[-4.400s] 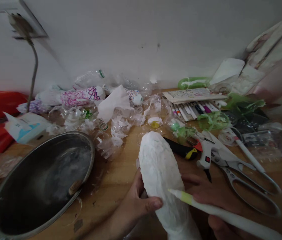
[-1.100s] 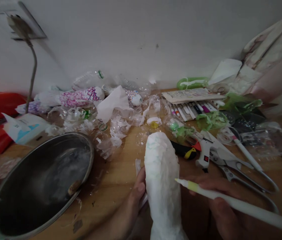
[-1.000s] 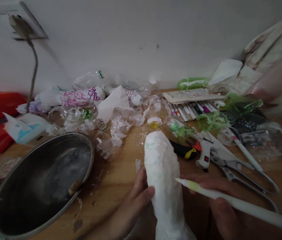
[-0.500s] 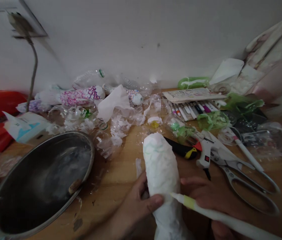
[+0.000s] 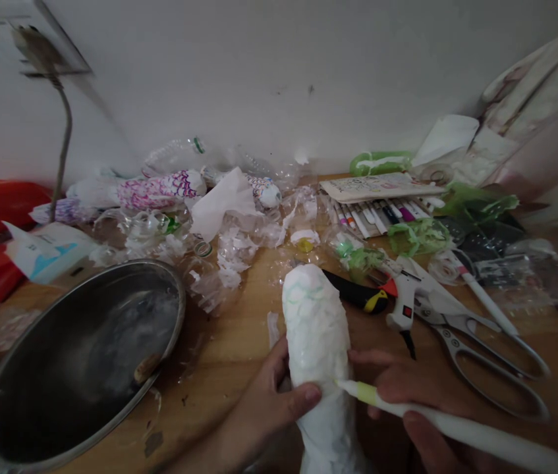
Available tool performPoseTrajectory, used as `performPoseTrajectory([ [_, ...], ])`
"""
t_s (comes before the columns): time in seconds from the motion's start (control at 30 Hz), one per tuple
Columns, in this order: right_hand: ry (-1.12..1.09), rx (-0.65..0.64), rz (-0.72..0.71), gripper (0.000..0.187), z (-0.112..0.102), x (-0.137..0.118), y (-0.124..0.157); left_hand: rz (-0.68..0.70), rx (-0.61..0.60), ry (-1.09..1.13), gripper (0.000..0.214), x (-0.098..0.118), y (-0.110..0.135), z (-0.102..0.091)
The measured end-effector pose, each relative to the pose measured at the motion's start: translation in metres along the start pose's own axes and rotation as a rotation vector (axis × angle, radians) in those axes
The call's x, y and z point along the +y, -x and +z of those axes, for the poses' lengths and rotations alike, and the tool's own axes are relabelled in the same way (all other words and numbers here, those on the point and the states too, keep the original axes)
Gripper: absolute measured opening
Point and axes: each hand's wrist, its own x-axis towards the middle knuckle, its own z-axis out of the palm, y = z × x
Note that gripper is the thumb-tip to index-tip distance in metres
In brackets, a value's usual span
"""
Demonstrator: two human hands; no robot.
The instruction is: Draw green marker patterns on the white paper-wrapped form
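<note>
A white paper-covered fish shape (image 5: 315,336) stands tilted in front of me, with faint green wavy lines near its rounded top. My left hand (image 5: 279,395) is wrapped around its lower left side, the thumb lying across the front. Between the fingers of my right hand (image 5: 407,388) is a white marker with a yellow band (image 5: 446,421). Its tip touches the white surface right of my left thumb. One right fingertip rests against the shape's right edge. Just behind lie a black-and-yellow handled tool (image 5: 358,291) and a white glue gun (image 5: 402,303).
Large scissors (image 5: 486,355) lie at the right. A metal basin (image 5: 85,362) fills the left side. Farther back are several markers (image 5: 372,216), plastic and paper scraps (image 5: 234,253), and a pink-scaled decorated fish (image 5: 160,189) near the wall. A plugged cord (image 5: 66,131) hangs at left.
The marker has turned slightly, its rear end swinging up and right, while its tip stays on the white shape. My left hand keeps its hold. The view has shifted slightly.
</note>
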Motion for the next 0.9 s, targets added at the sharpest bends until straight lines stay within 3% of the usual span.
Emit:
performPoseTrajectory([
  [0.07, -0.013, -0.055, -0.018, 0.019, -0.003, 0.002, 0.001, -0.010, -0.012, 0.011, 0.077, 0.001, 0.001, 0.000],
  [0.37, -0.221, 0.108, 0.054, 0.022, 0.004, 0.005, 0.003, -0.055, -0.034, 0.092, 0.076, -0.001, 0.000, -0.003],
  [0.5, -0.298, 0.194, -0.009, 0.021, 0.007, 0.004, -0.001, -0.092, -0.055, 0.120, 0.080, 0.000, 0.002, -0.002],
  [0.83, -0.163, 0.093, -0.090, 0.023, 0.003, -0.001, -0.008, -0.058, -0.111, 0.102, 0.087, -0.003, 0.002, -0.004],
  [0.9, -0.123, 0.065, -0.082, 0.023, 0.001, -0.001, -0.008, -0.029, -0.066, 0.080, 0.080, -0.005, 0.004, -0.006],
])
